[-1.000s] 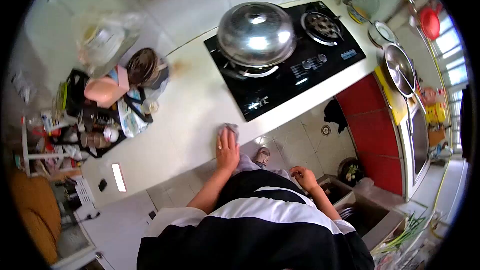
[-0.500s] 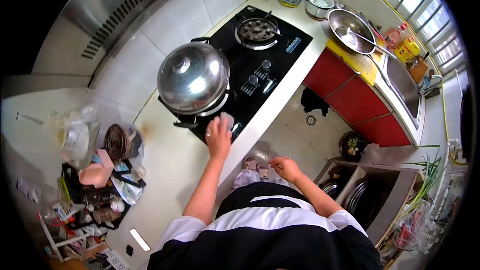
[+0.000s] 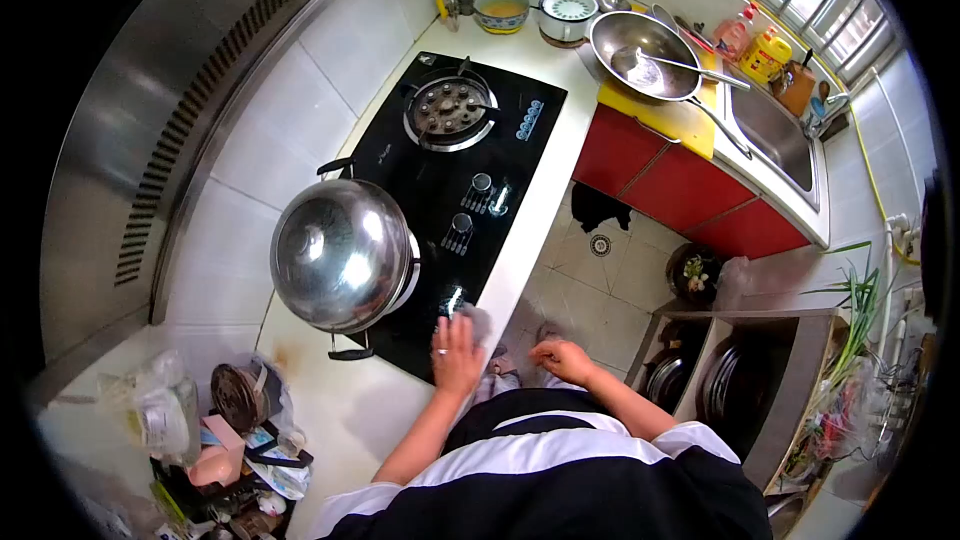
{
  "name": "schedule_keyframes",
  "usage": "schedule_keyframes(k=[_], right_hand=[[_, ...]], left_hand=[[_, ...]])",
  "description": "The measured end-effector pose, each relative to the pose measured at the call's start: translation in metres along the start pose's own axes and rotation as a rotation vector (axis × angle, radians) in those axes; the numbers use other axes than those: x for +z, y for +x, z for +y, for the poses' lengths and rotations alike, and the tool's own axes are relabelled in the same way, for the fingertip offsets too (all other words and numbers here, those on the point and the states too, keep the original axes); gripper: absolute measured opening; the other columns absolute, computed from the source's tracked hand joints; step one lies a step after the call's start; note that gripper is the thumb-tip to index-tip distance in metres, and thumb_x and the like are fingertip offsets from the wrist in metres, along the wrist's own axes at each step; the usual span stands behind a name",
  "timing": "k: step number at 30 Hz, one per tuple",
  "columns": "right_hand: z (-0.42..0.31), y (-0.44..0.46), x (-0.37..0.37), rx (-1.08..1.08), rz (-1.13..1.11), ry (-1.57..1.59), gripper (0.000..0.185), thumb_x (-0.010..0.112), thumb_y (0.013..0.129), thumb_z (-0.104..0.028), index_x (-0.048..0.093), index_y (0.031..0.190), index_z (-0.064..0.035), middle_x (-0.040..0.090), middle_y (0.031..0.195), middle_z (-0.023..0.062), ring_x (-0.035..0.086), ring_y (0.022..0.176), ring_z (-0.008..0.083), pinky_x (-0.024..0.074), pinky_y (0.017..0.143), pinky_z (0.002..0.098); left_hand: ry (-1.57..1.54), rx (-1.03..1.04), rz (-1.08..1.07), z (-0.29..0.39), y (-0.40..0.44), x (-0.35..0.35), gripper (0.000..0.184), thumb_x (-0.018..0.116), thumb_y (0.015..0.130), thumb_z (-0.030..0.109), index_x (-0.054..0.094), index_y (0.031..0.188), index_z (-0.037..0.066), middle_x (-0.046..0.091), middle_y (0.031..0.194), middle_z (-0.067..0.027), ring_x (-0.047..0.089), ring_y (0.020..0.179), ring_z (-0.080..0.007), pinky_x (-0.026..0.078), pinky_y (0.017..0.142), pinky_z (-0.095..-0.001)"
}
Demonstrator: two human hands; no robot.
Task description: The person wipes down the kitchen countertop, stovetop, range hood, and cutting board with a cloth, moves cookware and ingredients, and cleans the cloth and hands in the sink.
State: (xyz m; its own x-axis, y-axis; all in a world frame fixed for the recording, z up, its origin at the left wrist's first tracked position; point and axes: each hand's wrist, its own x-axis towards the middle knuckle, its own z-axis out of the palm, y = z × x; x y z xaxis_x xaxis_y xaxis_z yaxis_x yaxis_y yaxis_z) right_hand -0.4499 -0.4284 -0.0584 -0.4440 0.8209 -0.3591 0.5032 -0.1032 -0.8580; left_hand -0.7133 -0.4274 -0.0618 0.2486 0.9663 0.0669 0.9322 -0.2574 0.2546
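Observation:
My left hand (image 3: 457,355) presses a greyish cloth (image 3: 474,326) against the front edge of the black gas stove (image 3: 440,230), near its left corner. The cloth shows beyond and to the right of the fingers. Just up and left of that hand, a domed steel lid (image 3: 340,255) covers a pot with black handles on the left burner. My right hand (image 3: 562,361) hangs in front of my body over the floor, away from the counter, its fingers loosely curled; whether they hold anything does not show.
Behind the stove's far end stand a patterned bowl (image 3: 501,14) and a white pot (image 3: 567,16). A steel wok (image 3: 647,55) rests on a yellow board (image 3: 665,118) beside the sink (image 3: 775,130). Cluttered items, including a pink container (image 3: 217,457), fill the lower left.
The view has turned towards the stove and sink. My left hand and the cloth have moved from the white counter onto the stove, then along to its front edge.

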Motion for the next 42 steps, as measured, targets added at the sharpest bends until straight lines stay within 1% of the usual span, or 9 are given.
schedule_keyframes(k=[8,14,17,21,23,29,34,37,42], right_hand=[[0.020,0.024,-0.063,0.138,0.080,0.136,0.024,0.058,0.083,-0.009,0.066,0.105,-0.0093,0.070,0.091,0.0099,0.068,0.084,0.0233,0.0521,0.075,0.0334],[0.045,0.066,-0.141,0.078,-0.082,0.050,0.027,0.060,0.082,-0.011,0.064,0.109,-0.0115,0.070,0.095,0.0096,0.067,0.088,0.0252,0.0511,0.078,0.0360],[0.044,0.080,-0.197,0.063,-0.022,-0.042,0.023,0.058,0.084,-0.009,0.065,0.106,-0.0089,0.070,0.095,0.0097,0.067,0.088,0.0231,0.0514,0.079,0.0349],[0.067,0.084,-0.249,0.234,0.113,0.231,0.025,0.050,0.084,0.004,0.063,0.106,-0.0012,0.069,0.090,0.0077,0.065,0.087,0.0140,0.0504,0.081,0.0296],[0.094,0.083,-0.264,0.252,0.142,0.318,0.026,0.049,0.085,0.004,0.062,0.107,-0.0009,0.068,0.090,0.0075,0.064,0.086,0.0130,0.0498,0.081,0.0284],[0.097,0.075,-0.311,0.324,0.141,0.251,0.024,0.049,0.086,0.002,0.062,0.107,0.0004,0.068,0.091,0.0078,0.065,0.087,0.0139,0.0503,0.080,0.0288],[0.064,0.079,-0.348,0.229,0.142,0.152,0.026,0.056,0.082,0.001,0.064,0.105,-0.0047,0.067,0.094,0.0095,0.065,0.088,0.0199,0.0509,0.079,0.0328],[0.034,0.074,-0.386,-0.017,0.249,-0.104,0.030,0.059,0.077,0.002,0.065,0.104,-0.0078,0.066,0.093,0.0092,0.062,0.091,0.0252,0.0497,0.081,0.0359],[0.014,0.059,-0.461,-0.173,0.691,-0.213,0.032,0.060,0.070,0.006,0.066,0.099,-0.0068,0.063,0.092,0.0114,0.059,0.091,0.0301,0.0478,0.082,0.0368]], left_hand=[[0.022,0.035,-0.071,0.055,0.110,0.009,0.079,0.068,0.081,0.034,0.029,0.144,0.006,0.023,0.152,-0.0132,0.018,0.141,-0.0382,0.025,0.109,-0.0529],[0.036,0.039,-0.079,0.093,0.222,0.029,0.078,0.067,0.082,0.035,0.029,0.144,0.006,0.023,0.152,-0.0116,0.017,0.141,-0.0396,0.025,0.108,-0.0554],[0.042,0.063,-0.053,0.108,0.281,0.038,0.079,0.067,0.082,0.035,0.029,0.144,0.007,0.024,0.152,-0.0120,0.019,0.141,-0.0400,0.025,0.108,-0.0555],[0.090,0.068,-0.025,0.129,0.352,0.048,0.080,0.067,0.081,0.037,0.029,0.145,0.007,0.024,0.152,-0.0124,0.021,0.139,-0.0401,0.026,0.108,-0.0539],[0.032,0.062,0.008,0.137,0.380,0.055,0.080,0.070,0.079,0.033,0.031,0.143,0.006,0.027,0.151,-0.0127,0.021,0.139,-0.0412,0.026,0.107,-0.0565],[0.110,0.045,-0.068,0.155,0.451,0.063,0.081,0.067,0.081,0.041,0.030,0.145,0.007,0.025,0.151,-0.0102,0.018,0.140,-0.0395,0.022,0.109,-0.0565],[0.118,0.033,-0.116,0.163,0.477,0.058,0.080,0.065,0.082,0.042,0.031,0.145,0.008,0.026,0.152,-0.0095,0.017,0.141,-0.0386,0.021,0.109,-0.0572],[0.123,0.021,-0.092,0.164,0.466,0.058,0.077,0.066,0.083,0.038,0.032,0.145,0.008,0.025,0.152,-0.0100,0.017,0.141,-0.0389,0.023,0.109,-0.0571],[0.155,0.029,-0.079,0.164,0.413,0.057,0.076,0.066,0.083,0.028,0.028,0.145,0.007,0.026,0.151,-0.0132,0.018,0.141,-0.0397,0.024,0.108,-0.0567]])
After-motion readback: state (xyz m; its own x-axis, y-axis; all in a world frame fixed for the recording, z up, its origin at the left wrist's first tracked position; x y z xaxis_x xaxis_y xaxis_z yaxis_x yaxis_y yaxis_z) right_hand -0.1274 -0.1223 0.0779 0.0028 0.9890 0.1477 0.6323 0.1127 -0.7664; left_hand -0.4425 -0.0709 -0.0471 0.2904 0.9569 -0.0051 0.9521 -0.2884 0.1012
